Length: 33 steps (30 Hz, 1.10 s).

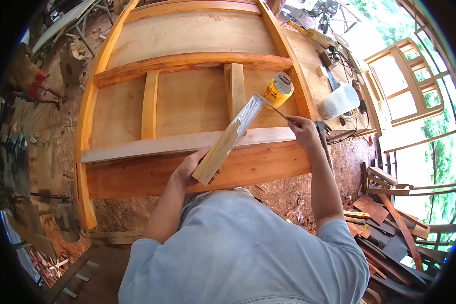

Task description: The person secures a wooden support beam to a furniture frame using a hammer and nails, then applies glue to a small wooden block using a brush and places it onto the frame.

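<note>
My left hand (188, 167) is closed around the lower end of a short wooden board (215, 156), which slants up and to the right. A white, wet-looking coating (246, 113) covers the board's upper half. In my right hand (306, 133) a thin stick (277, 110) is pinched, its far tip at the board's coated upper end. Just beyond that end stands a yellow can (277, 91) with a grey top. Beneath both hands lies a large wooden frame (172, 63) with crossbars over a plywood panel. One near rail (137, 148) is paler than the others.
To the right, a workbench holds a translucent plastic container (338, 101), a yellow power tool (316, 36) and cords. Scrap wood (390, 228) is piled at the lower right. A wooden window frame (405, 81) stands at right. Another person (35, 78) is at far left.
</note>
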{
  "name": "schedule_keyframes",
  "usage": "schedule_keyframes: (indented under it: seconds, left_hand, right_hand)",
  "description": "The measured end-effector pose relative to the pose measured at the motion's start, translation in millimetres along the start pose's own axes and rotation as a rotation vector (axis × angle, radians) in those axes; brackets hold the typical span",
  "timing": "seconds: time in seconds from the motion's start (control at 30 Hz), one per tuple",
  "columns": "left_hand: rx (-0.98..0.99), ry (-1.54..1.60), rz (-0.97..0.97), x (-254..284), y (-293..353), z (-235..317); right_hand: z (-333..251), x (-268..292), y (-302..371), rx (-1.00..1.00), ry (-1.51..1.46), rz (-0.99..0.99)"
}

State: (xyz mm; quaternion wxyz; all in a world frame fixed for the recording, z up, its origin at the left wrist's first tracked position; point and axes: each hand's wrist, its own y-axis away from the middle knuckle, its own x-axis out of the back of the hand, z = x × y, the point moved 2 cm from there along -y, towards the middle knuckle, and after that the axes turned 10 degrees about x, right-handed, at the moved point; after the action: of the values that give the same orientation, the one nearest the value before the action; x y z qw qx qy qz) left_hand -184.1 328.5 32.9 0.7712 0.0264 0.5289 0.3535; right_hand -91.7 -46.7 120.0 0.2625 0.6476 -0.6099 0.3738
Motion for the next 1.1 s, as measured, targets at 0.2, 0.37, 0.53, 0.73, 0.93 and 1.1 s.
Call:
schedule_keyframes:
  seconds: [0.2,0.37,0.53,0.73,0.93,1.1]
  left_hand:
    - [0.016,0.057,0.003,4,-4,0]
    - [-0.002,0.028,-0.013,4,-3,3]
    - [0.000,-0.019,0.002,8,-4,2]
    - [0.010,-0.013,-0.005,7,-4,4]
    - [0.032,-0.003,-0.004,5,-3,3]
    - [0.016,-0.015,0.019,0,-2,4]
  right_hand:
    - [16,1,1,-0.052,-0.123,0.036]
    - [-21,2,22,-0.001,-0.070,-0.116]
    - [-17,-1,44,0.072,-0.385,-0.255]
    - [-56,25,31,-0.006,-0.117,-0.182]
    - [-75,15,27,0.167,0.086,-0.112]
    - [-58,23,20,0.121,-0.080,-0.125]
